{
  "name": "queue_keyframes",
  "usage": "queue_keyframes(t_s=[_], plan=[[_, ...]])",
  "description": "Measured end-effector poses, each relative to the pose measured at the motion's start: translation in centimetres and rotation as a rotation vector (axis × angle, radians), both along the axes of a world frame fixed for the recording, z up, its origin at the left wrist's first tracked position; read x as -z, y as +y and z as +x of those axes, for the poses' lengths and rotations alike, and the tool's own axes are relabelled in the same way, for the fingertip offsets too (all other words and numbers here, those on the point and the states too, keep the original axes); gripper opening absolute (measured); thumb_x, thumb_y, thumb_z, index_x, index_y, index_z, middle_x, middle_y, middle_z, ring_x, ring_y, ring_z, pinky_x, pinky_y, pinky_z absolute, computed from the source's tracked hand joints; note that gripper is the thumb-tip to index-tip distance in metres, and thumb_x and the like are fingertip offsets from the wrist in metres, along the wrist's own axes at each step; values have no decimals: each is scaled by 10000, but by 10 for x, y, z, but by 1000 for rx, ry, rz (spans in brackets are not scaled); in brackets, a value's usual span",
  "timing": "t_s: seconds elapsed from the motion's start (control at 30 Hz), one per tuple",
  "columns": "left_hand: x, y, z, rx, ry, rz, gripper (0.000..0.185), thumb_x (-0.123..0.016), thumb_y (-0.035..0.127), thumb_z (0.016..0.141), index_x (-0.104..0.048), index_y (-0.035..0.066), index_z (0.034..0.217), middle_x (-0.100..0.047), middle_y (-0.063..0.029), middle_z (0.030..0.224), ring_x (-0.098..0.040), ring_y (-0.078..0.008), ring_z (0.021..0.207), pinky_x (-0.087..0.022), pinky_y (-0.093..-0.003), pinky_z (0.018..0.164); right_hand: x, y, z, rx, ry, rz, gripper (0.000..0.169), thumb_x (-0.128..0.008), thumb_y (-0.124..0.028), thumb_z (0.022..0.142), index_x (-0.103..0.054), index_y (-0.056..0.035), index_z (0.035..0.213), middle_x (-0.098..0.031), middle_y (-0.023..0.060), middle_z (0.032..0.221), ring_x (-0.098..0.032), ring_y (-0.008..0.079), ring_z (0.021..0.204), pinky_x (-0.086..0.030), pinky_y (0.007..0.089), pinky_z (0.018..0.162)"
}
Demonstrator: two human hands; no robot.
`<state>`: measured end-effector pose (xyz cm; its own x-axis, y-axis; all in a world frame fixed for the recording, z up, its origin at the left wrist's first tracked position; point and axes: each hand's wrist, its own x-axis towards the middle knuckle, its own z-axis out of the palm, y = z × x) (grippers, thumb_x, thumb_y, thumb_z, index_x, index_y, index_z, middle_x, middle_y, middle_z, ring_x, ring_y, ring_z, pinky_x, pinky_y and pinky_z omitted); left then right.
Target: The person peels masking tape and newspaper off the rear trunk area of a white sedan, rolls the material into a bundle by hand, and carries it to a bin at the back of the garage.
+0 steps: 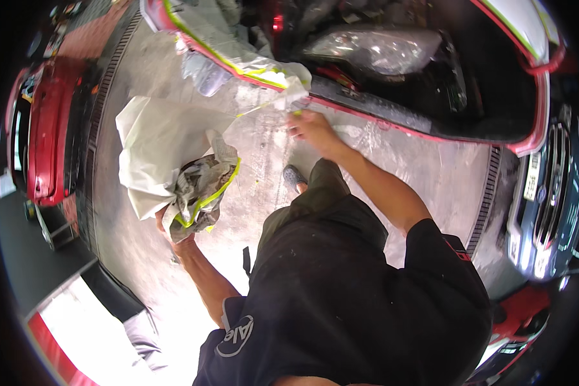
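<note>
My left hand (172, 231) grips a crumpled bundle of newspaper (205, 186) edged with yellow-green masking tape (217, 193). A large sheet of white masking paper (157, 144) spreads out above it. From that bundle a thin strip stretches to the masking paper (292, 87) still stuck on the red edge of a car opening (357, 113). My right hand (313, 128) is just below this edge, its fingers curled and blurred. A bit of yellow-green shows at the fingertips; whether they pinch it is unclear. More taped covering (212, 38) lines the opening's left side.
A headlight in clear wrap (376, 48) lies inside the dark opening. A red car (53, 130) stands at left, a dark blue car (547, 193) at right and another red car (521, 313) lower right. Drain grates (485, 198) cross the concrete floor (251, 193). My shoe (294, 177) shows below.
</note>
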<state>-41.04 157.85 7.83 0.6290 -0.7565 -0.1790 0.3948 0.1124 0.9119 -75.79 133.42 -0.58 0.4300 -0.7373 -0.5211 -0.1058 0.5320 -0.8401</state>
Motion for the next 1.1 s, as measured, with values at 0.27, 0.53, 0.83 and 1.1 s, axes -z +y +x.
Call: queue_keyframes(t_s=[0.27, 0.53, 0.83, 1.1], plan=[[-42, 41, -25, -301, -644, -56, 601, -512, 320, 1046, -308, 38, 1536, -489, -178, 1495, -555, -275, 1307, -425, -513, 1148, 70, -107, 37, 227, 77, 457, 797, -567, -736, 889, -515, -92, 1356, -562, 115, 1304, -650, 278, 1059, -516, 492, 865], [-49, 42, -39, -350, -979, 139, 637, -530, 335, 1028, -303, 27, 1538, -493, -188, 1473, -533, -297, 1321, -447, -513, 1126, 140, -161, 181, 430, -361, 413, 581, -612, -288, 907, -473, -89, 1435, -581, 149, 1367, -587, 314, 1246, -521, 517, 937], [28, -87, -59, -234, -262, 769, 469, -555, 339, 958, -675, -73, 1147, -682, -184, 1097, -624, -265, 955, -482, -384, 880, -18, -59, 156, -236, 192, -613, 261, -537, -92, 862, -560, 88, 1050, -622, 375, 969, -606, 532, 966, -500, 538, 801], [19, -258, -125, 395, 193, 698, 804, -625, 639, 893, -514, 55, 1434, -629, -121, 1287, -631, -244, 1137, -508, -389, 967, -71, -80, 89, -525, 382, -1130, 326, -615, -158, 853, -626, 11, 1131, -631, 192, 1058, -561, 387, 1104, -458, 471, 905]])
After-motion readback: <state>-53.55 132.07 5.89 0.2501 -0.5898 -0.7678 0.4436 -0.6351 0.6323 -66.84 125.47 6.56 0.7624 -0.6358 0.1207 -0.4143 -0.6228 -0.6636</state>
